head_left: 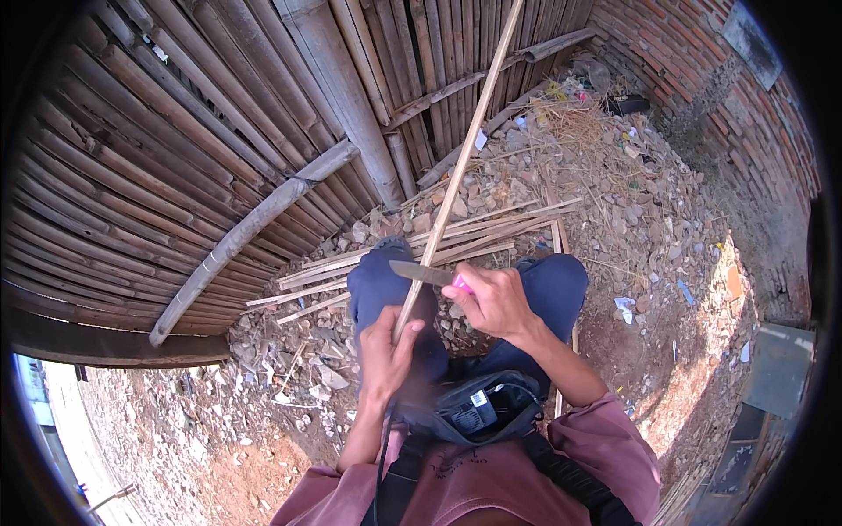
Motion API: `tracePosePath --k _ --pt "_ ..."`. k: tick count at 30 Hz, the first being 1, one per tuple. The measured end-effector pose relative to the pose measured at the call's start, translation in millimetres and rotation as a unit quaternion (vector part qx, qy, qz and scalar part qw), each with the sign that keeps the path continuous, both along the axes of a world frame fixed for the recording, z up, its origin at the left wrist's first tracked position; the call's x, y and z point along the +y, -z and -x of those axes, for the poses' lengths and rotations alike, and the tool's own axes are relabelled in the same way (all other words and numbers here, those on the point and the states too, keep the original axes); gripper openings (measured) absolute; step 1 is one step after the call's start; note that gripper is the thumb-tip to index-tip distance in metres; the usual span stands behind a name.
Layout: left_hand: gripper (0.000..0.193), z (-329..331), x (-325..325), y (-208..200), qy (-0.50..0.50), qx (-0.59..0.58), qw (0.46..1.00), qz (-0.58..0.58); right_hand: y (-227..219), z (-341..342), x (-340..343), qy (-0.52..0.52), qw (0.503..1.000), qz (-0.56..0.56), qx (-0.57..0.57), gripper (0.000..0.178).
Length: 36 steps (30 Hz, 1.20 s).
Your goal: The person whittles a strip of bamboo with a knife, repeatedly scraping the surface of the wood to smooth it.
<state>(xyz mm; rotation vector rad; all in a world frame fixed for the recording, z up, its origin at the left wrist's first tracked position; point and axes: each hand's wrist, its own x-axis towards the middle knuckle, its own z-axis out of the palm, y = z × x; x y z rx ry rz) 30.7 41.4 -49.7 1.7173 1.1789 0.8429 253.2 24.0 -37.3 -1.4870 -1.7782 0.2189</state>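
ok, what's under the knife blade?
The knife blade crosses over the long pale strip; a navy trouser leg shows lower down. The strip's face right beneath the blade is covered, so any cut there can't be seen.

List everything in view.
Strip: 1, tan, centre to top
Knife: 1, grey, pink handle, across strip
Loose strips: several, tan, ground, centre
Bamboo wall: 1, brown, upper left
Brick wall: 1, reddish, upper right
Panels: several, grey, right
Rubble: countless, grey, ground
Straw: 1 patch, yellowish, upper right
Litter: several, white, blue, ground
Pouch: 1, black, waist
Shirt: 1, pink, bottom
Knees: 2, navy-clad, centre
Left hand: 1, bare, holding strip
Right hand: 1, bare, holding knife
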Motion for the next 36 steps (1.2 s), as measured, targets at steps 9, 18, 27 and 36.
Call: tracePosePath --k 9,18,27,36 --pt "0.021 -8.1 -3.3 -10.1 -0.017 -0.014 0.998 0.053 -12.8 -16.7 4.1 -0.02 0.999 0.023 -0.015 0.038" --pt "0.02 -6.2 -2.2 -12.1 0.022 -0.018 0.999 0.03 2.9 7.9 -1.5 -0.057 0.997 0.052 -0.032 0.039" --pt "0.019 -6.9 1.4 5.6 0.013 -0.065 0.996 0.059 7.9 7.1 -1.3 -0.055 0.998 0.036 -0.025 0.038" --pt "0.023 -5.9 4.6 5.4 -0.013 -0.05 0.996 0.069 4.7 9.0 4.5 -0.024 1.0 -0.001 -0.019 0.039"
